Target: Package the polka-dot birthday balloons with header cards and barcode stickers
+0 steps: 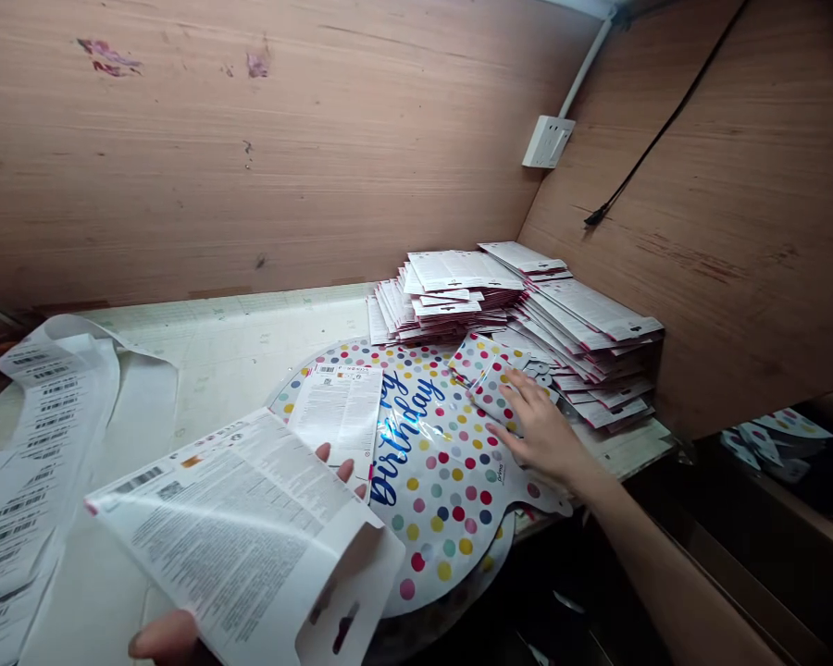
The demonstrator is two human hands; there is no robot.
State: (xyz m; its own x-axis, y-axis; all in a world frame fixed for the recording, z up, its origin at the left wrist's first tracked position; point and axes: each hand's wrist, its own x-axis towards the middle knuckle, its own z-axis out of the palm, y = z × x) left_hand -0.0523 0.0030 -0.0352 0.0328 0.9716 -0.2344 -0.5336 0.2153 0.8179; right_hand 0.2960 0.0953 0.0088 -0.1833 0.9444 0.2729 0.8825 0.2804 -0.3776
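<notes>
My left hand [170, 636] grips a white printed cardboard packet [229, 527], thumb at its near edge and fingertips showing past its far side. The packet's end with the hanger slot stands open toward the lower right. My right hand [545, 430] has its fingers apart, touching a folded polka-dot foil balloon [482, 365]. That folded piece lies on flat polka-dot foil balloons [451, 472] with blue "birthday" lettering. Another white printed packet [337, 407] rests on the flat balloons, just beyond my left fingertips.
Stacks of white packets [597, 314] stand at the back right, beside the wooden partition [742, 203]. Barcode label sheets [34, 481] spread across the table's left side. A black cable [666, 125] hangs near a wall socket [548, 141]. More dotted foil [784, 430] lies below right.
</notes>
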